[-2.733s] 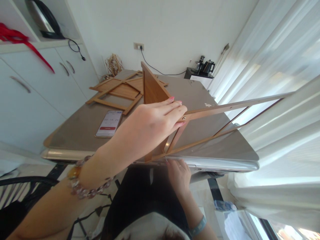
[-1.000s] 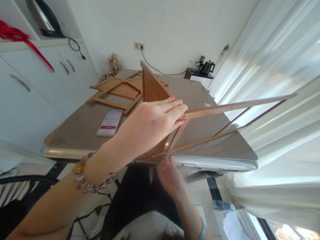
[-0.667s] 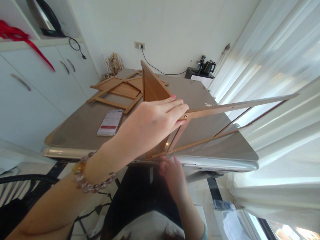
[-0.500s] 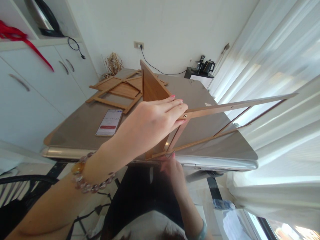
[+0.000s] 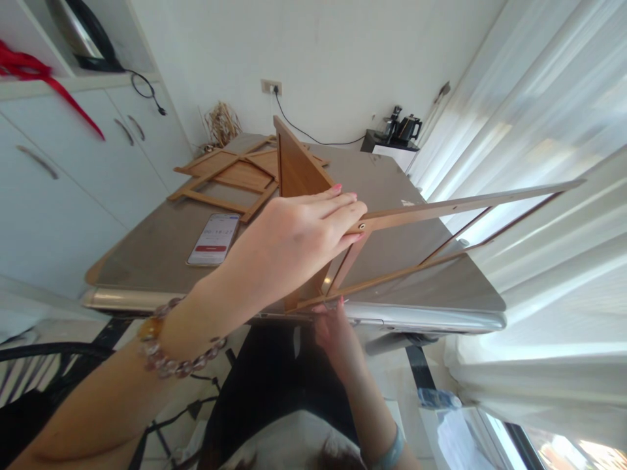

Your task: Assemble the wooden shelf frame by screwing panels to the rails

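My left hand (image 5: pixel 316 219) is clamped over the joint of the wooden frame (image 5: pixel 441 207) — fingers closed round it. My right hand (image 5: pixel 337 336), lower, pinches a thin metal tool (image 5: pixel 345 301) by the bottom rail (image 5: pixel 382 281); exact type too small to tell. Frame stands at the table (image 5: pixel 392 176)'s near edge. Phone (image 5: pixel 213 240) left, showing a timer — flat wooden pieces (image 5: pixel 245 175) beyond.

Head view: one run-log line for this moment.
left hand: gripping wooden frame near its joint | right hand: at frame's lower bar, grasp unclear | table: phone, overlapping wooden parts
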Motion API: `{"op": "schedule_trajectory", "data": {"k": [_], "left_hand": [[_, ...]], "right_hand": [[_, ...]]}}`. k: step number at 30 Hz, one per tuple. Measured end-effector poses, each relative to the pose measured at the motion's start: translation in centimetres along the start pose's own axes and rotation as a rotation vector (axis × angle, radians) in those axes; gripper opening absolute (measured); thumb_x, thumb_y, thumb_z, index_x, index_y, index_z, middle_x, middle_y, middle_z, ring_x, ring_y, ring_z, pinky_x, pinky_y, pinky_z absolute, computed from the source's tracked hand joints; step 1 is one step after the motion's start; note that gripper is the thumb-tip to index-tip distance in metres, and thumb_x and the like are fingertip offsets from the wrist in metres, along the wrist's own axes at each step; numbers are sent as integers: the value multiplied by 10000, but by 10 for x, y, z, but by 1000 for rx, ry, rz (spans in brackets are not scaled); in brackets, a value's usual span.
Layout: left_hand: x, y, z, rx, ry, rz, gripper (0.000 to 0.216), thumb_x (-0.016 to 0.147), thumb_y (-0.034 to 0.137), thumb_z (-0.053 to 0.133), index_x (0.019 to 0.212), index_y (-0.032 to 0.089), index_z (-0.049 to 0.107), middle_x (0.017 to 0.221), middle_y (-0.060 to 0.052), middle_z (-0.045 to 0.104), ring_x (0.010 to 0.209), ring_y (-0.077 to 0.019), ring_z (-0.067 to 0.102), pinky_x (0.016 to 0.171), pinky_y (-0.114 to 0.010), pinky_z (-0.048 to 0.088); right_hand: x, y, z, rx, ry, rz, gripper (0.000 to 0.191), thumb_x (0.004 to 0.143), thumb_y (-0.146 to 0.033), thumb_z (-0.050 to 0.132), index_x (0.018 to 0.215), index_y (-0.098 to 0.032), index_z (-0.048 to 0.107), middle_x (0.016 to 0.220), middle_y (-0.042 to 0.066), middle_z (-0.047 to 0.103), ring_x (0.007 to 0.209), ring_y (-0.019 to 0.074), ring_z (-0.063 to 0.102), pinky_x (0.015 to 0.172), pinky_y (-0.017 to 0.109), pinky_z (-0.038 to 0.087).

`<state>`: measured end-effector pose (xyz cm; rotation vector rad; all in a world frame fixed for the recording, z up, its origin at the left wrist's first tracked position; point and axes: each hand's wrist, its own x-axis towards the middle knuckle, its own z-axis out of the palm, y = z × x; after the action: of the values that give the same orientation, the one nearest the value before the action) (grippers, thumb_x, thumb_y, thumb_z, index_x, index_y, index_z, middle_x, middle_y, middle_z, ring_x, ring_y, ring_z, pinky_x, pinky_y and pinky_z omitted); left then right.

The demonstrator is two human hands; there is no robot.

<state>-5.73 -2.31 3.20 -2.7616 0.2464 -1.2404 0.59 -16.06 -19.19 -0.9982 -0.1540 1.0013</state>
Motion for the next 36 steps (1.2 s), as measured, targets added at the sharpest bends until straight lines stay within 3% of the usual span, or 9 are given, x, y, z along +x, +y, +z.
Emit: {"op": "schedule_trajectory", "data": {"k": [3,6,10,14,18,24,27,30,36], "left_hand": [[0,0,0,12,14,12,197,934,223,582,1070,104,662,1107,-74,728,1014,-153,696,987,-268,521],[0,0,0,13,25,20,192,921,223,605,1058,102,662,1079,-64,735,998,-146,700,996,-258,514],[0,0,0,9,22,11,184,918,224,608,1056,114,662,1088,-59,733,1000,-147,699,996,-260,515],[-1,0,0,5,19,13,183,919,229,607,1048,112,663,1082,-61,733,997,-149,699,998,-263,515],[-1,-1,0,5,17,12,181,924,228,598,1055,120,660,1074,-52,735,987,-147,702,985,-266,522],[-1,-1,1,12,26,7,171,925,227,596,1046,122,656,1055,-49,734,969,-144,704,975,-257,519],[-1,0,1,0,17,1,169,929,228,589,1047,127,656,1042,-42,734,962,-141,703,977,-260,515],[-1,-1,1,-14,-3,-12,177,942,225,563,1063,134,656,1062,-47,729,989,-150,697,980,-277,515],[-2,-1,-2,-17,-11,-1,197,943,225,560,1083,123,653,1092,-64,724,1007,-153,691,987,-276,512]], "right_hand": [[-2,-8,-7,-258,87,-11,704,802,-805,441,826,-149,697,437,-60,394,366,58,252,389,205,155],[-8,-20,-13,-637,173,-33,740,812,-817,390,668,-148,674,384,-25,437,348,76,358,399,211,226],[-15,-28,-14,-1052,322,-211,653,895,-720,374,572,-188,570,379,-15,485,389,102,481,478,217,314],[-15,-21,-13,-1202,448,-323,487,943,-617,402,697,-211,509,453,-41,555,427,120,535,500,224,312],[-10,-9,-17,-1166,568,-475,377,920,-574,493,995,-205,514,704,-7,698,561,153,639,499,224,350],[-8,-3,-22,-1259,453,-736,380,993,-487,398,898,-198,626,791,33,708,684,150,671,628,222,456],[-12,-4,-23,-1286,373,-816,332,991,-455,430,973,-191,632,858,45,716,727,149,676,662,221,477],[-13,-6,-25,-1335,308,-791,288,971,-452,493,989,-197,625,855,35,711,736,152,676,664,220,479],[-12,-11,-23,-1491,262,-788,319,1006,-403,435,905,-191,650,829,51,697,738,155,669,679,228,463]]}}
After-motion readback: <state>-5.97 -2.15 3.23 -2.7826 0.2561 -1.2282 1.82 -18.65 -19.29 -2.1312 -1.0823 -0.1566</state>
